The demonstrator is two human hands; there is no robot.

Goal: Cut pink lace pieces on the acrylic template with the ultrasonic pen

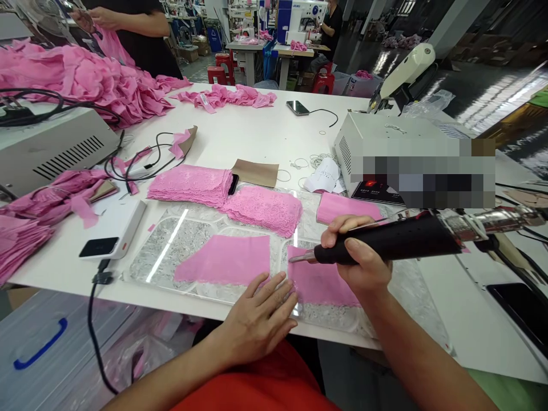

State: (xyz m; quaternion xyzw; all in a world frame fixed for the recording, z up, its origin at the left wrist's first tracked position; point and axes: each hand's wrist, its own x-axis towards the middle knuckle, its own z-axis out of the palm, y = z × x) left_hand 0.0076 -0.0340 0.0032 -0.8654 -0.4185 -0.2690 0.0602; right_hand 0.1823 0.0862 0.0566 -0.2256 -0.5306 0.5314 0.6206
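Observation:
My right hand (363, 257) is wrapped round a black handheld tool (394, 238) with a narrow metal tip, held nearly level. Its tip meets the left edge of a pink fabric piece (321, 282) lying in a cut-out of the clear template (166, 228). My left hand (265, 311) lies flat with fingers stretched, resting on the template between that piece and a second pink fabric piece (233, 260). Behind them sit two stacks of pink lace-patterned fabric (190, 185) (263, 208). A smooth pink fabric stack (346, 206) is beyond my right hand.
A grey box (381, 142) with cables stands right, another vented box (55, 148) left. A white power bank (117, 231) and a phone (520, 314) lie at the sides. Pink cloth (94, 80) is heaped at the back left, near another person's hands (105, 18).

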